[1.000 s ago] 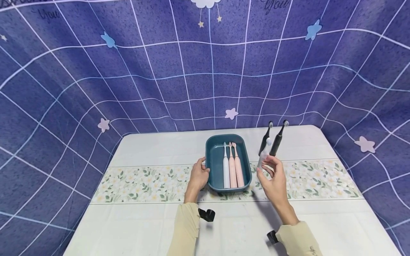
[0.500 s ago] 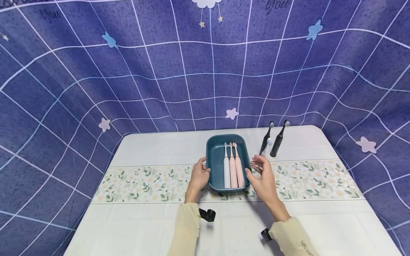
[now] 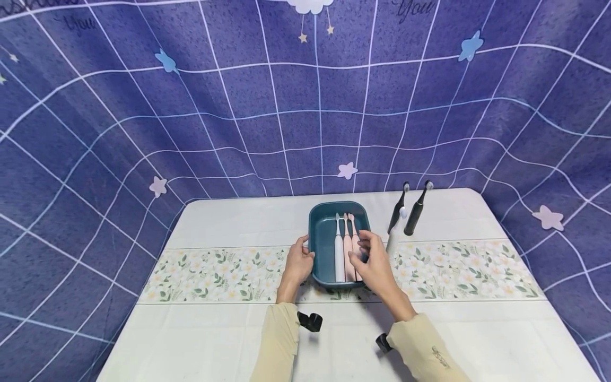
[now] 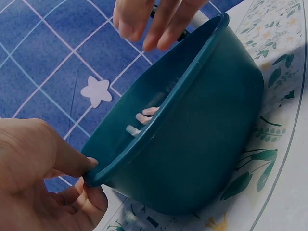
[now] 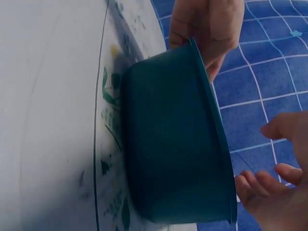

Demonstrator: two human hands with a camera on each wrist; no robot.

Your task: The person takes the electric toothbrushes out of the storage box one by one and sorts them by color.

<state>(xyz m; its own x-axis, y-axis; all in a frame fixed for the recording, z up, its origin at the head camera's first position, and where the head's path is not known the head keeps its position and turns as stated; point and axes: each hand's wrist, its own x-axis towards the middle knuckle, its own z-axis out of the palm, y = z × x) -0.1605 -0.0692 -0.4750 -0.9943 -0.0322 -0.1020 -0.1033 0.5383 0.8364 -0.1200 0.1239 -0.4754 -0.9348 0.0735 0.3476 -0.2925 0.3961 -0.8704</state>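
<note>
A dark teal plastic bin (image 3: 324,249) stands on the table, holding one white electric toothbrush (image 3: 339,260) and two pink electric toothbrushes (image 3: 347,245) side by side. At its left side my left hand (image 3: 298,265) pinches the rim between thumb and fingers, as the left wrist view shows. Over the bin's right part hovers my right hand (image 3: 377,268), thumb and fingers spread apart with nothing between them. It partly covers the rightmost pink toothbrush. To the right of the bin a white electric toothbrush (image 3: 393,241) stands upright on the table.
Two black electric toothbrushes (image 3: 414,217) stand upright behind the standing white one. A white tablecloth (image 3: 215,339) with a floral band (image 3: 215,273) covers the table. Blue gridded curtain (image 3: 238,132) surrounds its back and sides.
My right hand has let go of the white toothbrush, which now stands on the table, and moved left over the bin. My left hand stays at the rim.
</note>
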